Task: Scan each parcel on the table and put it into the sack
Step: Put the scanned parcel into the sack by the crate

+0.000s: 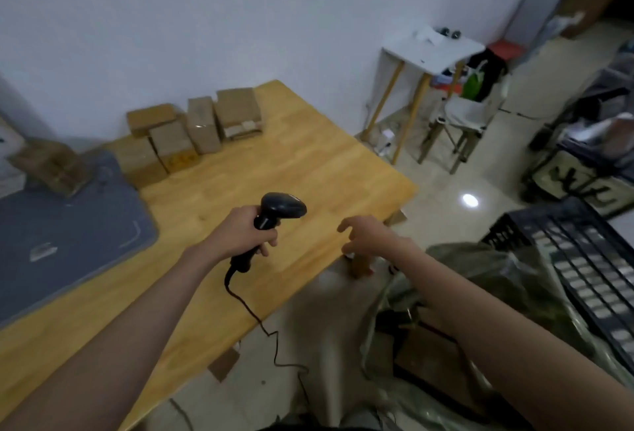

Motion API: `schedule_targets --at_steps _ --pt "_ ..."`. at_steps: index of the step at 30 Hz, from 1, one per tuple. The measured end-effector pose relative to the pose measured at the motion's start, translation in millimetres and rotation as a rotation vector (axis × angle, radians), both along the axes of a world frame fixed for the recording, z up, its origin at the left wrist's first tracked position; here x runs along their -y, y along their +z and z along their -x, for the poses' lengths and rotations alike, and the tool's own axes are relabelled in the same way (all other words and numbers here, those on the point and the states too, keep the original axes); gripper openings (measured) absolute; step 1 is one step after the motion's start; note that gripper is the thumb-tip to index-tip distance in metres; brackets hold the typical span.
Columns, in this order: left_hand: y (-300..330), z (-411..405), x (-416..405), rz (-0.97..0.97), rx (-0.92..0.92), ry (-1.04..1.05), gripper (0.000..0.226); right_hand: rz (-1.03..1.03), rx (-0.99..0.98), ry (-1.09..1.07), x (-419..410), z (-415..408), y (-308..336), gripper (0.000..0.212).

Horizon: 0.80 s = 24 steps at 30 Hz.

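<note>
From the head camera we look down over our wooden table (pixel 308 163), and our left hand (pixel 240 235) has its fingers wrapped tight round the handle of the black scanner (pixel 279 211), head pointing forward over the tabletop, cable (pixel 264 327) trailing down off the near edge. Our right hand (pixel 368 235) hovers just past the table's right edge, fingers loosely spread and holding nothing. The parcels (pixel 192 129), a cluster of brown boxes, sit well away at the far left corner against the wall, with one more box (pixel 51 165) off at the left edge beyond the grey mat (pixel 68 225). None is within reach of either hand right now. Down at our right, on the floor, the sack (pixel 497 293) gapes open beneath our right forearm, and we make out brown shapes inside, likely parcels already dropped in, though the blur keeps us from being sure. So we judge some work done, and a good half dozen boxes left to scan and bag
</note>
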<state>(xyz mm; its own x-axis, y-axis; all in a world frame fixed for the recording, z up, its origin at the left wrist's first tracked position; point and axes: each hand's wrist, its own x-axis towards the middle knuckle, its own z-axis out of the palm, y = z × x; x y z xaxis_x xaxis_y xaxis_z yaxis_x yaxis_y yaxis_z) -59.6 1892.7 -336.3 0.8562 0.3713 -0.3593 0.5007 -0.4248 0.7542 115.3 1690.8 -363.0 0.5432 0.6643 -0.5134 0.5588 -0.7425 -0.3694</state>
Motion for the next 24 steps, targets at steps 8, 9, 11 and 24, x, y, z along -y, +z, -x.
schedule_targets --at_steps 8,9,11,24 --pt "33 23 -75 -0.037 0.106 0.220 0.016 -0.110 0.067 0.115 -118 -24 46 0.044" --pt "34 21 -82 -0.037 0.113 0.246 0.017 -0.121 0.068 0.126 -129 -28 48 0.044" --pt "36 13 -95 -0.050 0.124 0.284 0.017 -0.134 0.077 0.150 -152 -40 51 0.043" --pt "19 -121 -208 -0.032 0.092 0.511 0.020 -0.148 0.042 0.201 -309 -177 6 0.045"
